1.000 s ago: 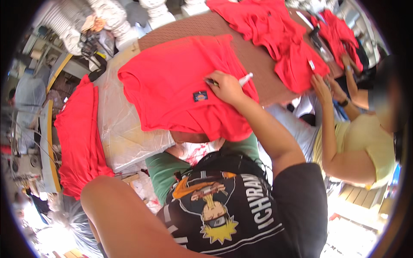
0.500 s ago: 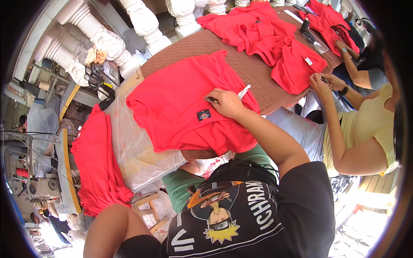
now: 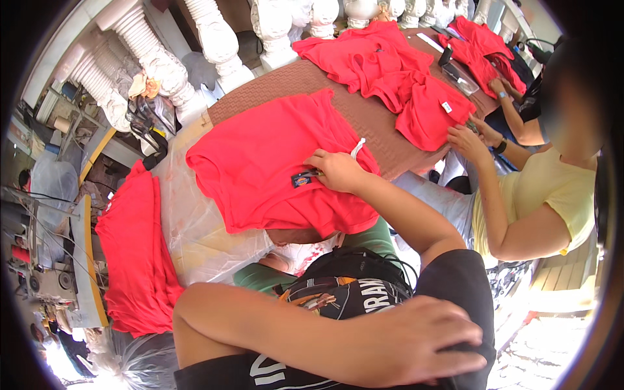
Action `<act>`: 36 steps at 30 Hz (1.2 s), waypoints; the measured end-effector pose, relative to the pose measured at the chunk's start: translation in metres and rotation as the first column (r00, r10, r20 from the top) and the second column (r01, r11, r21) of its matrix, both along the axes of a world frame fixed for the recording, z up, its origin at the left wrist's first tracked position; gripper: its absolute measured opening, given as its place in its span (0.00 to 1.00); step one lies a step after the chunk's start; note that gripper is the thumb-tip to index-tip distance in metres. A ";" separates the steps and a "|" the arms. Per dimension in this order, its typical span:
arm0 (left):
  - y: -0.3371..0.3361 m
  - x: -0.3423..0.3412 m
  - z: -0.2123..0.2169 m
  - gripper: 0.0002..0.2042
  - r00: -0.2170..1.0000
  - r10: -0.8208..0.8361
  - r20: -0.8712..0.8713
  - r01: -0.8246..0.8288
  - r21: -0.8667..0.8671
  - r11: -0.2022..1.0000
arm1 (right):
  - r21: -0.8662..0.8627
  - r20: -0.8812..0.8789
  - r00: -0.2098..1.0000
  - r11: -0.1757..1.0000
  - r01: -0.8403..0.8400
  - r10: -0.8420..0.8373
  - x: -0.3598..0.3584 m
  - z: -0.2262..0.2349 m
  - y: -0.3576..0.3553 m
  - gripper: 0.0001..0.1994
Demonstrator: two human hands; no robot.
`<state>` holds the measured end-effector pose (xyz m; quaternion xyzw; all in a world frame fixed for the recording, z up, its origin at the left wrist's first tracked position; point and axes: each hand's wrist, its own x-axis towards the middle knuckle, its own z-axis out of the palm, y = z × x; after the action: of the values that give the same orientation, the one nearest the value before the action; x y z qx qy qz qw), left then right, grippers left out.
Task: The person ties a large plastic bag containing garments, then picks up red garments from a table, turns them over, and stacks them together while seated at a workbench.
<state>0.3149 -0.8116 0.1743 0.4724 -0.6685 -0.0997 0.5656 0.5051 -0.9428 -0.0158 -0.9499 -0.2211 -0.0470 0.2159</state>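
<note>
Nearest the camera, the left hand [image 3: 416,341] lies flat and empty across the person's own right upper arm. Farther out, the right hand [image 3: 338,172] pinches a small dark label [image 3: 303,178] on the red shirt [image 3: 273,162] spread over the brown table [image 3: 364,117].

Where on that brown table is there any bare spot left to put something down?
One bare strip of brown table lies between the spread red shirt under the right hand and the heap of red shirts. The far end, near a co-worker's hands, is crowded.
</note>
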 end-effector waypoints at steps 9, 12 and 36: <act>-0.039 -0.028 0.011 0.04 0.926 -0.375 -0.047 0.352 -0.252 0.901 | -0.253 0.035 0.991 0.960 -0.118 0.131 0.002 0.035 -0.027 0.14; -0.023 -0.022 0.012 0.05 0.994 -0.105 0.006 0.100 -0.352 0.931 | -0.464 -0.077 0.983 0.866 -0.185 0.169 0.011 0.057 -0.029 0.13; 0.150 0.147 -0.186 0.16 -0.048 0.831 0.554 -0.989 0.092 -0.119 | 0.048 -0.289 0.942 0.981 0.190 -0.169 -0.011 0.051 -0.095 0.11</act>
<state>0.4619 -0.6614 -0.0120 0.9319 -0.1630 0.2456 0.2114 0.4944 -1.0381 0.0351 -0.9543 -0.0985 0.0617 0.2755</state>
